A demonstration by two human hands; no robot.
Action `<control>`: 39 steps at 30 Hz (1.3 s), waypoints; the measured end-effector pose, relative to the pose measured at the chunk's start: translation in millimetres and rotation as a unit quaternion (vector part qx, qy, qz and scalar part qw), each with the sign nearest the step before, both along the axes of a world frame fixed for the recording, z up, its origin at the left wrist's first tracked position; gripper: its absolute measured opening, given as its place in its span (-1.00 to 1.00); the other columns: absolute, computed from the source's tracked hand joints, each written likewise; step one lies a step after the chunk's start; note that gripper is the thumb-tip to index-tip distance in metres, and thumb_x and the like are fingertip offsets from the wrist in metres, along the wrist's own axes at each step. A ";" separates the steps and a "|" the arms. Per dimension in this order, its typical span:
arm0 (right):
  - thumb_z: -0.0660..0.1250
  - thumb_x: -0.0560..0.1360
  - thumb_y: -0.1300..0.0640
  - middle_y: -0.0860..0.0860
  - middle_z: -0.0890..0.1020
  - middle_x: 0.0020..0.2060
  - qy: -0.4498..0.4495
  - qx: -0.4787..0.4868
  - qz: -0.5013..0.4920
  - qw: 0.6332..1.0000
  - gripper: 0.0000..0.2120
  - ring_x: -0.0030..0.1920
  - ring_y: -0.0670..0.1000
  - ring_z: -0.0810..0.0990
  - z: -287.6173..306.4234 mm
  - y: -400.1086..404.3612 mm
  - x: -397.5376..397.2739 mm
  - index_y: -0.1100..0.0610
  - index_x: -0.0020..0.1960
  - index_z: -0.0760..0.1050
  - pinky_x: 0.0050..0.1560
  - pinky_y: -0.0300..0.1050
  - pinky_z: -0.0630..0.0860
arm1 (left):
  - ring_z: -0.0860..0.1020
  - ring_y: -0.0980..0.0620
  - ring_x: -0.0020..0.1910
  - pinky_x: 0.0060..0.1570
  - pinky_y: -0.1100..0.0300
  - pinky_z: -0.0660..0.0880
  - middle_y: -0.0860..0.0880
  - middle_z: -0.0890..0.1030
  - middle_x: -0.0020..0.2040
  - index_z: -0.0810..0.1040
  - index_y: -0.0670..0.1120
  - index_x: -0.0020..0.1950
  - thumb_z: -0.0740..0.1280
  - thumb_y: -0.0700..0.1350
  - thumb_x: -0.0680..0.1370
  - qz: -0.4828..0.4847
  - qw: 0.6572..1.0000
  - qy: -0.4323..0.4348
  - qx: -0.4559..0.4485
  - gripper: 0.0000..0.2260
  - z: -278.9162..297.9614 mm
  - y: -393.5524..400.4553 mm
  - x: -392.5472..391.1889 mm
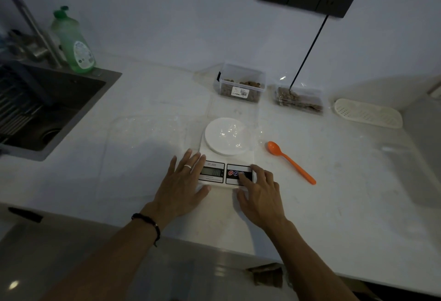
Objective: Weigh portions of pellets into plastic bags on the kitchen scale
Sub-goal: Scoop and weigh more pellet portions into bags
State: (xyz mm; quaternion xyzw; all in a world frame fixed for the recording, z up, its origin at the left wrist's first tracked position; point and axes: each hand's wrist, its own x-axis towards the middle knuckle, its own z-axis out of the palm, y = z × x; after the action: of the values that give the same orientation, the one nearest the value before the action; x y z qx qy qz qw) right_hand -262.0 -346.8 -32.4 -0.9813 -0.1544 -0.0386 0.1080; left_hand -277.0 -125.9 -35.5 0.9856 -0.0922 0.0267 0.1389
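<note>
Steadying the kitchen scale (225,157), the left hand (182,181) lies flat with fingers spread against its left edge. The right hand (259,193) presses a button with a straight fingertip, likely zeroing it. Beyond both: one pellet tub (239,86), one filled bag (298,99); rightward, one orange spoon (290,161).

It was a home kitchen. A sink (55,109), dish soap bottle (72,43) and white countertop (334,181) showed it.
</note>
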 end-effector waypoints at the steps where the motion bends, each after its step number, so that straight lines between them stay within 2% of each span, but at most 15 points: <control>1: 0.35 0.47 -0.03 0.18 0.44 0.34 0.000 0.000 0.000 1.000 -0.59 0.30 0.24 0.41 0.0 -1.0 -1.8 0.08 0.28 0.49 0.13 0.18 0.48 | -0.06 -0.06 0.56 0.47 -0.05 -0.17 -0.11 0.12 0.56 0.08 -0.13 0.56 0.00 0.26 0.52 -0.002 1.000 -0.001 0.001 -0.29 1.3 -0.6 -0.1; 4: 0.33 0.49 -0.04 0.18 0.40 0.38 0.007 0.012 -0.002 1.000 -0.50 0.35 0.24 0.37 3.6 -4.5 -5.7 0.12 0.37 0.39 0.21 0.17 0.44 | -0.02 -0.08 0.56 0.48 -0.09 -0.10 -0.12 0.17 0.55 0.13 -0.14 0.55 -0.04 0.27 0.52 -0.006 1.000 -0.012 0.008 -0.28 3.8 -3.3 0.2; 7: 0.29 0.53 -0.06 0.15 0.35 0.42 0.029 0.026 -0.013 0.999 -0.49 0.41 0.20 0.31 9.7 -11.5 -3.6 0.11 0.41 0.36 0.30 0.15 0.37 | -0.02 -0.08 0.56 0.48 -0.09 -0.10 -0.12 0.17 0.55 0.15 -0.14 0.54 -0.11 0.29 0.48 -0.006 1.000 -0.010 0.013 -0.25 7.4 -8.5 0.8; 13: 0.28 0.55 -0.02 0.14 0.41 0.38 0.033 0.073 -0.048 0.996 -0.55 0.38 0.18 0.33 27.3 -30.8 15.1 0.15 0.38 0.41 0.27 0.12 0.38 | -0.10 -0.05 0.56 0.48 -0.04 -0.18 -0.09 0.08 0.57 0.08 -0.12 0.56 -0.18 0.32 0.43 -0.005 1.000 -0.008 -0.002 -0.19 30.2 -20.9 12.2; 15: 0.25 0.57 0.00 0.12 0.44 0.35 0.043 0.093 -0.065 0.993 -0.56 0.35 0.16 0.36 35.1 -37.0 26.5 0.16 0.38 0.40 0.28 0.06 0.37 | -0.10 -0.05 0.56 0.48 -0.02 -0.18 -0.10 0.10 0.57 0.09 -0.12 0.56 -0.14 0.31 0.43 -0.005 1.000 -0.013 -0.009 -0.20 37.7 -24.0 23.7; 18: 0.22 0.58 0.04 0.12 0.51 0.24 0.065 0.122 -0.081 0.987 -0.59 0.22 0.13 0.43 44.1 -43.1 51.1 0.16 0.39 0.38 0.19 -0.01 0.39 | -0.09 -0.04 0.56 0.50 -0.03 -0.16 -0.09 0.11 0.57 0.06 -0.10 0.56 0.06 0.27 0.53 -0.011 1.000 -0.004 -0.002 -0.29 48.1 -28.6 52.1; 20: 0.21 0.59 0.05 0.11 0.52 0.20 0.094 0.155 -0.104 0.978 -0.62 0.20 0.13 0.45 49.1 -41.9 72.5 0.15 0.36 0.40 0.17 -0.02 0.39 | -0.09 -0.02 0.56 0.51 -0.02 -0.17 -0.06 0.10 0.57 0.03 -0.08 0.57 0.14 0.23 0.56 -0.023 1.000 0.018 0.002 -0.31 54.5 -31.8 76.7; 23: 0.22 0.59 0.04 0.11 0.49 0.27 0.140 0.214 -0.152 0.955 -0.58 0.26 0.10 0.47 55.9 -30.8 105.1 0.15 0.41 0.35 0.24 -0.08 0.37 | -0.05 0.00 0.55 0.51 -0.01 -0.14 -0.05 0.11 0.57 0.02 -0.06 0.56 0.19 0.21 0.57 -0.049 0.998 0.046 0.009 -0.32 57.0 -36.8 115.3; 26: 0.25 0.58 0.05 0.10 0.51 0.29 0.175 0.247 -0.184 0.935 -0.54 0.21 0.05 0.52 55.1 -18.1 130.9 0.16 0.44 0.32 0.17 -0.17 0.39 | -0.02 0.02 0.55 0.51 -0.01 -0.11 -0.03 0.12 0.56 0.02 -0.04 0.57 0.22 0.23 0.55 -0.069 0.995 0.064 0.014 -0.29 53.7 -41.8 147.7; 28: 0.30 0.56 0.06 0.10 0.53 0.26 0.187 0.258 -0.208 0.925 -0.51 0.19 0.07 0.55 51.8 -13.8 146.2 0.16 0.44 0.31 0.19 -0.12 0.44 | 0.00 0.01 0.55 0.51 -0.02 -0.10 -0.04 0.12 0.56 0.02 -0.05 0.57 0.24 0.24 0.54 -0.088 0.993 0.076 0.016 -0.26 51.1 -44.3 163.9; 30: 0.36 0.53 0.12 0.10 0.59 0.17 0.212 0.284 -0.238 0.904 -0.49 0.09 0.07 0.61 47.5 -11.5 157.3 0.17 0.43 0.31 0.15 -0.08 0.52 | 0.02 0.00 0.55 0.51 -0.02 -0.09 -0.06 0.13 0.56 0.01 -0.06 0.57 0.26 0.25 0.52 -0.107 0.991 0.082 0.011 -0.24 47.6 -44.7 175.4; 32: 0.40 0.48 0.22 0.09 0.65 -0.04 0.252 0.330 -0.254 0.874 -0.48 -0.15 0.01 0.66 45.7 -10.0 163.5 0.19 0.40 0.35 -0.06 -0.15 0.60 | 0.05 0.00 0.54 0.51 -0.03 -0.07 -0.07 0.14 0.56 0.01 -0.07 0.57 0.28 0.25 0.51 -0.120 0.989 0.083 0.002 -0.22 44.9 -44.9 183.1; 34: 0.40 0.47 0.28 0.08 0.66 -0.17 0.276 0.355 -0.242 0.860 -0.56 -0.29 -0.04 0.65 49.7 -9.0 166.8 0.22 0.33 0.42 -0.26 -0.25 0.57 | 0.08 0.00 0.53 0.51 -0.02 -0.07 -0.07 0.15 0.56 0.01 -0.06 0.57 0.29 0.28 0.49 -0.128 0.988 0.086 -0.005 -0.18 44.0 -45.8 188.9; 37: 0.34 0.48 0.36 0.09 0.65 -0.25 0.265 0.418 -0.224 0.839 -0.78 -0.38 -0.05 0.59 61.7 -7.9 170.3 0.25 0.11 0.56 -0.33 -0.29 0.53 | 0.07 0.00 0.53 0.51 -0.04 -0.06 -0.07 0.12 0.56 -0.03 -0.08 0.57 0.33 0.41 0.37 -0.140 0.985 0.104 -0.015 -0.01 47.9 -50.1 195.1; 39: 0.32 0.47 0.38 0.12 0.63 -0.27 0.262 0.467 -0.217 0.816 -0.85 -0.40 -0.04 0.56 69.1 -7.0 172.7 0.26 0.00 0.60 -0.31 -0.23 0.56 | 0.04 -0.01 0.54 0.51 -0.03 -0.06 -0.08 0.06 0.57 -0.10 -0.08 0.57 0.36 0.45 0.28 -0.144 0.984 0.108 -0.011 0.12 52.7 -55.2 196.6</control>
State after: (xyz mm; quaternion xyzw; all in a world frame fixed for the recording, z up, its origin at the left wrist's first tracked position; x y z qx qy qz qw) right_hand -89.4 -353.8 36.7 -0.7942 0.1329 0.1296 0.5786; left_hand -80.3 -181.1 17.2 0.9576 -0.2170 -0.0989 0.1615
